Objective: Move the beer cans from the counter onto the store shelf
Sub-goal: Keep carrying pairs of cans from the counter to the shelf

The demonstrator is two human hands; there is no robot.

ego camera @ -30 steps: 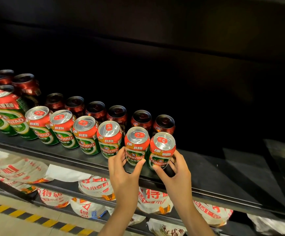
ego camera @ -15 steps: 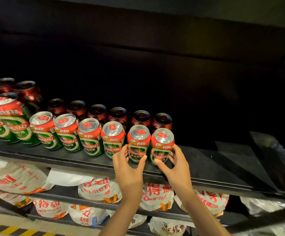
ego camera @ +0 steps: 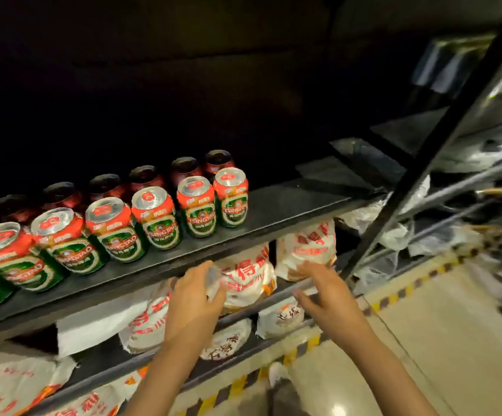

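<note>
From the head view, the beer cans stand upright in two rows on the dark store shelf. The front row faces outward with its green and red labels toward the aisle, probably so a shopper can read them, and the cans touch or nearly touch one another, which packs the row tight from the left. The back row sits just behind in shadow, only the tops showing. The rightmost can ends the front row; beyond it the shelf runs bare toward the black upright post, so that is where I judge further cans would go.

Both hands hang below the shelf edge, clear of the cans. The left hand has its fingers loosely spread and grips nothing, though its fingertips overlap the white packets on the lower shelf and I cannot tell if they touch. The right hand is likewise relaxed and empty, fingers extended in front of another packet.

No bench is in view, so any cans left to move cannot be counted. With both hands free, the next fetch looks ready to begin.
</note>
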